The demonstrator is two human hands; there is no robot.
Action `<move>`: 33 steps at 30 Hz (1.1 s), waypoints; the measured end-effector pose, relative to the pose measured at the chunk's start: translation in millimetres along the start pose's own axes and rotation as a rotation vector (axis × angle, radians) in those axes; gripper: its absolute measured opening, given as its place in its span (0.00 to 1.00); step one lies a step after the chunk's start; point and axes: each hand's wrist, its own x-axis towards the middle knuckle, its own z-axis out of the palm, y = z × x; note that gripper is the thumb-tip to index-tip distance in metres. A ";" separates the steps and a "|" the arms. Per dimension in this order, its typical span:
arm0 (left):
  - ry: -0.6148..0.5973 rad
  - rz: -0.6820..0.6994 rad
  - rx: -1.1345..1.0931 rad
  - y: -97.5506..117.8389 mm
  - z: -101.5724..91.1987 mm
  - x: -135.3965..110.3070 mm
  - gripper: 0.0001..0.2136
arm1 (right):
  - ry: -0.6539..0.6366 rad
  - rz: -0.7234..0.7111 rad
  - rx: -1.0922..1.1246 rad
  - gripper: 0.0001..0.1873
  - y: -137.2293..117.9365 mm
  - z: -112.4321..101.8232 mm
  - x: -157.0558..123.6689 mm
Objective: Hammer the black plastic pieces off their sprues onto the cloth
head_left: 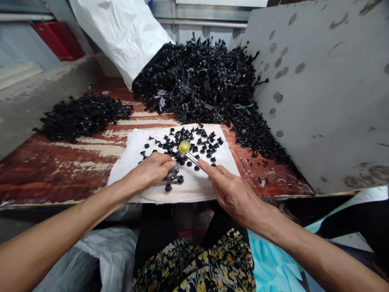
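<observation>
Head view: the left hand rests curled over a white cloth pad, fingers bent downward, tips among loose black plastic fasteners; whether it grips one cannot be determined. The right hand is partly closed, apparently pinching the metal shank of a small tool with a round yellow-green head, which stands just beside the left fingertips. A black runner with fasteners attached lies just below the left hand. Hazards noted: the hands work close together, so a slip of the shank could strike the left fingers, and pressure on the small pieces could send them skidding off the pad. The cloth lies loose on a worn red-painted wooden board, so it could shift if dragged. The pad's near edge meets the board's front edge, beyond which pieces could fall toward the person's floral-patterned lap. A large heap of black fasteners crowds the pad's far edge, with a smaller heap to the left. A grey metal panel bounds the right side. Open board remains left of the pad.
</observation>
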 end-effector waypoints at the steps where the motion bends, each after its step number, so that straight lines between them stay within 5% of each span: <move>1: -0.001 0.007 -0.002 -0.8 -0.1 0.3 0.12 | 0.011 -0.010 0.014 0.31 -1.0 -0.5 0.3; 5: -0.015 0.038 -0.021 -5.8 0.2 2.2 0.13 | 0.187 -0.043 0.073 0.31 -4.1 -3.1 0.9; 9: -0.001 0.053 -0.048 -10.3 2.7 3.7 0.13 | -0.016 0.001 -0.027 0.31 -2.9 -7.0 2.2; 14: -0.012 0.030 -0.060 -13.2 4.7 3.7 0.14 | 0.209 -0.059 0.095 0.32 -7.4 -7.4 1.0; 18: -0.027 0.036 -0.055 -11.3 0.5 2.8 0.13 | -0.011 0.029 0.038 0.32 -5.5 -0.1 -0.5; 21: -0.049 0.034 -0.071 -6.7 -3.7 -3.5 0.14 | 0.064 0.057 0.171 0.28 -6.1 -2.6 4.7; 24: -0.198 0.188 -0.068 0.8 -2.4 -17.0 0.16 | 0.154 0.157 0.363 0.19 -10.8 -7.0 11.9; 27: -0.361 0.327 -0.020 7.2 4.2 -31.2 0.17 | -0.007 0.309 0.650 0.09 -15.9 -2.1 12.0; 29: -0.309 0.351 -0.005 6.7 7.3 -37.4 0.16 | -0.066 0.383 0.823 0.06 -18.3 5.0 6.3; 33: 0.061 0.249 -0.029 -7.1 5.5 -43.9 0.16 | 0.083 0.515 0.925 0.08 -20.1 15.6 -10.0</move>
